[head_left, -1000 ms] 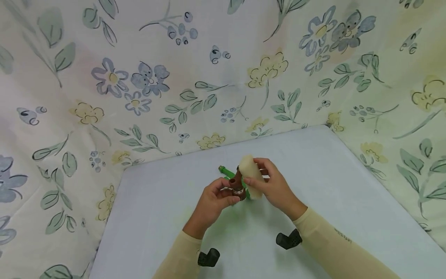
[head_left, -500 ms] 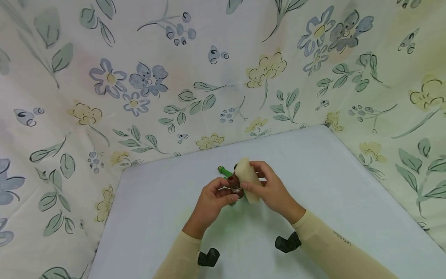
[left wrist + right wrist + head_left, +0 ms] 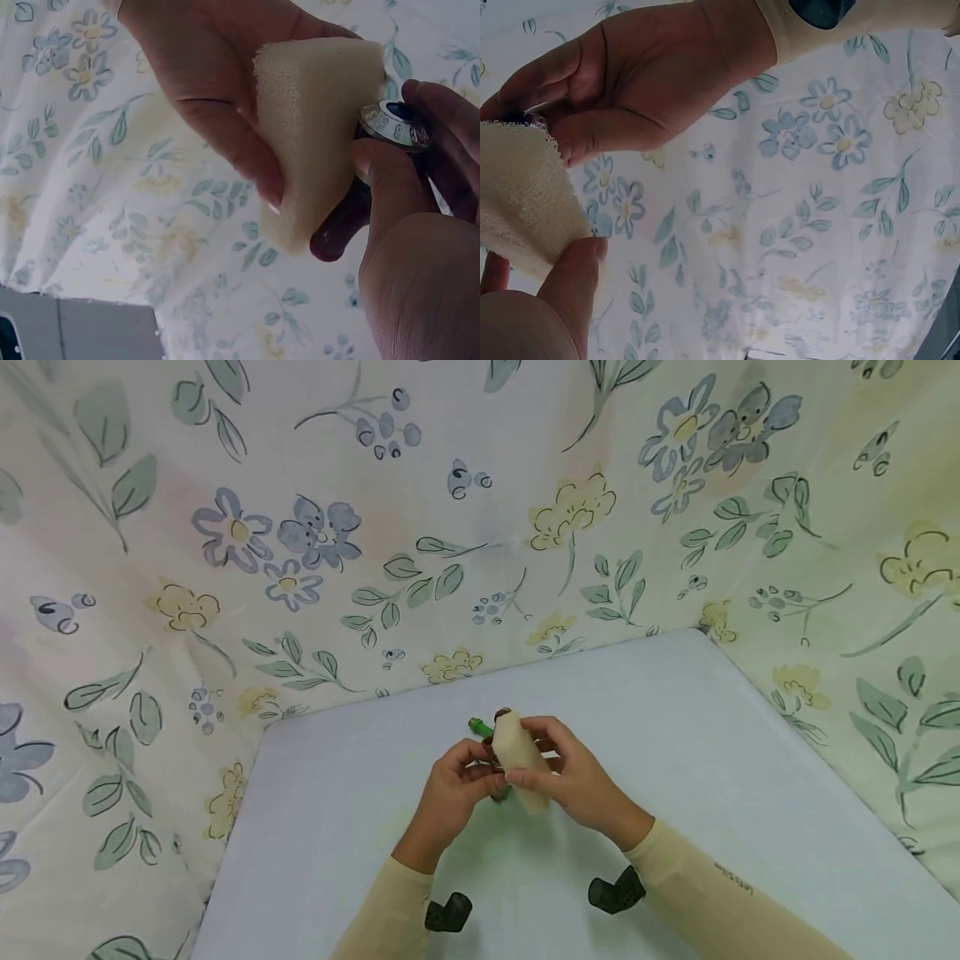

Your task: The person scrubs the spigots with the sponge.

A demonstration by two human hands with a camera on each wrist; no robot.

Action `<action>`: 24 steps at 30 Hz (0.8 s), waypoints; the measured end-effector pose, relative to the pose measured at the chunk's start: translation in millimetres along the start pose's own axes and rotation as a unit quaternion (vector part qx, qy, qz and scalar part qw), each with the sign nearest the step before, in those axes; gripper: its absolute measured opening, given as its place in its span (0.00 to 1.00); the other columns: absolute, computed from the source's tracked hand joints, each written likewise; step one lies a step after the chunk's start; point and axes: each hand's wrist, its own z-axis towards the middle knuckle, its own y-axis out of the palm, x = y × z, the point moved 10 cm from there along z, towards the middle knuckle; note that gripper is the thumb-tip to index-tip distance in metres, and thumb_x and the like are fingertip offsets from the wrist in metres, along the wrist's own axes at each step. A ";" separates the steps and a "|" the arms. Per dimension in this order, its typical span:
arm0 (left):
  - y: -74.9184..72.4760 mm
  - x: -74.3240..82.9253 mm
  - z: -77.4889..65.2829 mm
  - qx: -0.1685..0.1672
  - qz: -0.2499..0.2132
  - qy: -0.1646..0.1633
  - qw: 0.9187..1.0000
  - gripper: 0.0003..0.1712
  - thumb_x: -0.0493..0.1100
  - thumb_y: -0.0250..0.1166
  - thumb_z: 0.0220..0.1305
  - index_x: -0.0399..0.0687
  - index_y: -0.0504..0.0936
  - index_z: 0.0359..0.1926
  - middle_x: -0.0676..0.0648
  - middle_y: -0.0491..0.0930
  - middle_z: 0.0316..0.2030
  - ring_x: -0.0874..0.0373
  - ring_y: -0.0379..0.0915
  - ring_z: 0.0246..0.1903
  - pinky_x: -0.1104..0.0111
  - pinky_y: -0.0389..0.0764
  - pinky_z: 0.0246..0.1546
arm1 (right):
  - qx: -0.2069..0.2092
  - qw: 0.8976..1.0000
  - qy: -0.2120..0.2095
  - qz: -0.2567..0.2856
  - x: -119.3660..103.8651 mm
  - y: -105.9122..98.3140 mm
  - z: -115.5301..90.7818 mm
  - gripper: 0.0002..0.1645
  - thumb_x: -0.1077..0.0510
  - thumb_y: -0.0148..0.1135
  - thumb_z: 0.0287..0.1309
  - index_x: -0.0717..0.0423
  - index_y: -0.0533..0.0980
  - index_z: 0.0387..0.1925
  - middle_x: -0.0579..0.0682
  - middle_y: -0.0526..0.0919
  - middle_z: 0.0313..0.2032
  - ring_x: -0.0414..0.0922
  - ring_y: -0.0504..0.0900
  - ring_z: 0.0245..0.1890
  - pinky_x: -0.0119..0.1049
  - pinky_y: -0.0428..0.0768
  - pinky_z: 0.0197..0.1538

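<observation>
In the head view my left hand (image 3: 453,785) pinches a glossy reddish-brown object (image 3: 343,221) between thumb and fingers. This object has a rounded limb and a silver ring with raised characters around a dark blue centre (image 3: 400,111); its exact kind does not show. My right hand (image 3: 581,781) grips a cream sponge (image 3: 519,760), thumb on the near face and fingers behind. The sponge lies against the brown object and hides most of it in the head view. Behind the hands, a green rod-like thing (image 3: 480,727) with a yellowish tip shows partly.
A white-covered table (image 3: 337,827) lies under the hands. Floral cloth (image 3: 465,552) stands behind it and along both sides. Black angled devices are strapped at the left wrist (image 3: 448,912) and right wrist (image 3: 617,891).
My right hand has moved the sponge left and slightly down across the brown object, covering more of it. My left hand has stayed nearly in place.
</observation>
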 end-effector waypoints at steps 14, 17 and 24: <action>-6.2 -8.6 0.4 0.019 -0.007 -0.001 1.000 0.12 0.29 0.66 0.59 0.36 0.72 0.42 0.37 0.75 0.48 0.44 0.78 0.46 0.60 0.81 0.38 | -0.019 0.999 -0.032 -0.015 -25.1 6.4 -3.4 0.35 0.57 0.69 0.56 0.50 0.65 0.62 0.47 0.71 0.54 0.52 0.69 0.52 0.55 0.72 0.50; -4.7 -7.3 -0.3 0.016 -0.007 0.004 1.000 0.13 0.31 0.68 0.58 0.36 0.73 0.42 0.37 0.75 0.48 0.43 0.77 0.46 0.60 0.81 0.39 | -0.013 0.999 -0.030 -0.026 -14.9 4.2 -0.8 0.35 0.54 0.70 0.56 0.46 0.65 0.63 0.46 0.71 0.55 0.50 0.69 0.53 0.53 0.72 0.51; 2.5 -2.8 -1.3 -0.004 0.003 0.018 1.000 0.15 0.35 0.70 0.56 0.39 0.74 0.42 0.38 0.75 0.49 0.42 0.77 0.46 0.59 0.82 0.42 | 0.011 0.999 -0.013 -0.039 13.8 -8.5 6.1 0.35 0.46 0.70 0.55 0.38 0.65 0.62 0.45 0.72 0.53 0.48 0.71 0.52 0.50 0.74 0.50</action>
